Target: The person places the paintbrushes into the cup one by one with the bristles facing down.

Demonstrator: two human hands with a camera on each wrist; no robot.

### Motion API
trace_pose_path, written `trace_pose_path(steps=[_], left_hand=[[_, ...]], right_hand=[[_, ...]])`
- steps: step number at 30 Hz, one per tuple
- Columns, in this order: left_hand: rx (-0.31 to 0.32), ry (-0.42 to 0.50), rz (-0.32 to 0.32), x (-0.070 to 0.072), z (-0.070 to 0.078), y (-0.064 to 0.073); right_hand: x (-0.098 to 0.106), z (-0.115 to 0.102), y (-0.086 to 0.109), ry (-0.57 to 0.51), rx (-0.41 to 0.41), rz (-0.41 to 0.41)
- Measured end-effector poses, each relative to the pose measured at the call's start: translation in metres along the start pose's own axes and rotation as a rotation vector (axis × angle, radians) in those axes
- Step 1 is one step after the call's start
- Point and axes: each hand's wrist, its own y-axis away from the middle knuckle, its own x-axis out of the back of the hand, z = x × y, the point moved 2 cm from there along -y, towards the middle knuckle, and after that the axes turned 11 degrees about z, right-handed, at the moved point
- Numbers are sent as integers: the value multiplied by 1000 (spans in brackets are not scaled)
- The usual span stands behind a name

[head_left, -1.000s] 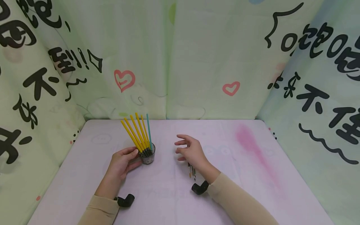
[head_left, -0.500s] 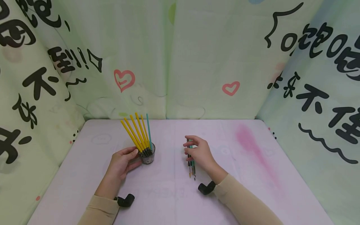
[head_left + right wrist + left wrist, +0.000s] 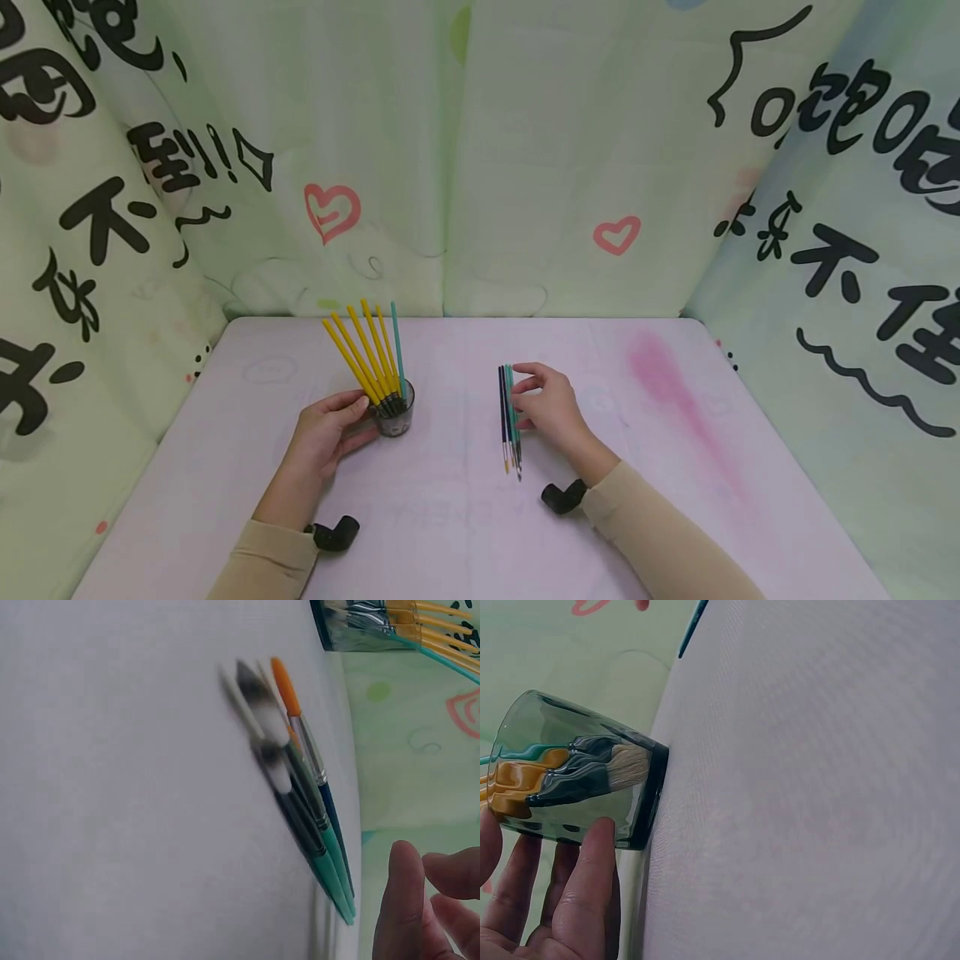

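My left hand (image 3: 330, 429) holds a small clear glass (image 3: 396, 421) by its near side, with thumb and fingers against the wall. Upright in the glass lean several yellow-handled paintbrushes (image 3: 367, 354) and one teal-handled paintbrush (image 3: 398, 346), bristles down, as the left wrist view shows at the bristles (image 3: 628, 766). Right of the glass, a bundle of loose paintbrushes (image 3: 506, 417) with dark and teal handles lies on the table, bristles toward me. My right hand (image 3: 551, 404) hovers just right of these brushes, fingers loosely bent and nothing between them.
A pale pink cloth (image 3: 450, 517) covers the table, with a bright pink smear (image 3: 675, 383) at the right. Behind and on both sides hangs a light green curtain (image 3: 525, 150) with black lettering and hearts. Black wrist-camera mounts (image 3: 337, 534) stick out from both sleeves.
My right hand has drawn to the right, off the loose paintbrushes, so that they now show almost whole. The left hand and the glass have stayed in place.
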Motion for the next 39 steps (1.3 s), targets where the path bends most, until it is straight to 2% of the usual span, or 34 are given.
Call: trace_pose_path(steps=[7,17,39], left_hand=[[3,-4,5,0,0,0],[0,-5,3,-1,-1,0],[4,15,-1,1,-2,-3]], right_hand=[[3,3,-6,82,-54,12],[-1,5,-12,232,-76,-10],[-9,-1,-18,480,32,-6]])
